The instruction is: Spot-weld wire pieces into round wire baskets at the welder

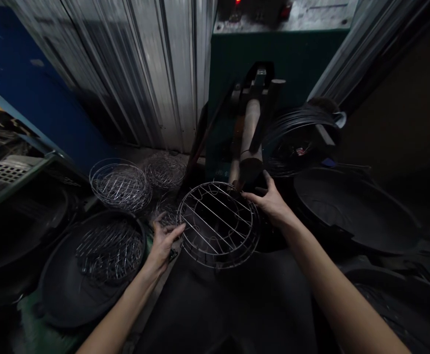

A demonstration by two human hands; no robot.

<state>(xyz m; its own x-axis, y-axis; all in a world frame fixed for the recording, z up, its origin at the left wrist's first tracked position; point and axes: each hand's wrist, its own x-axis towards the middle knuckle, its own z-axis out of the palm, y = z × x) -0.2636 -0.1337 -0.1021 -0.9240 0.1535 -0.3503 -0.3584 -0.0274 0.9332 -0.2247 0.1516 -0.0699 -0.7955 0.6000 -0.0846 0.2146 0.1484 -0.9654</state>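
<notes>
While both hands steady the round wire rack (218, 225), we note how it sits: tilted toward us, its far rim tucked under the tip of the welder arm (250, 142) that juts from the green machine (281, 59). Our left hand (163, 242) grips the near-left rim, thumb over the ring wire and fingers curled beneath it. Our right hand (272, 201) holds the far-right rim, fingers spread along the ring and thumb pointing toward the arm's tip. We judge the joint under the tip should be seated squarely, so we keep the rim level across both hands and turn it in small steps, fingertips clear of the contact point. Left of us, a black tub (63, 290) holds loose wire pieces (107, 250). Finished baskets (121, 184) stand behind it, well apart from the rack. A wire coil (299, 137) lies to the machine's right.
</notes>
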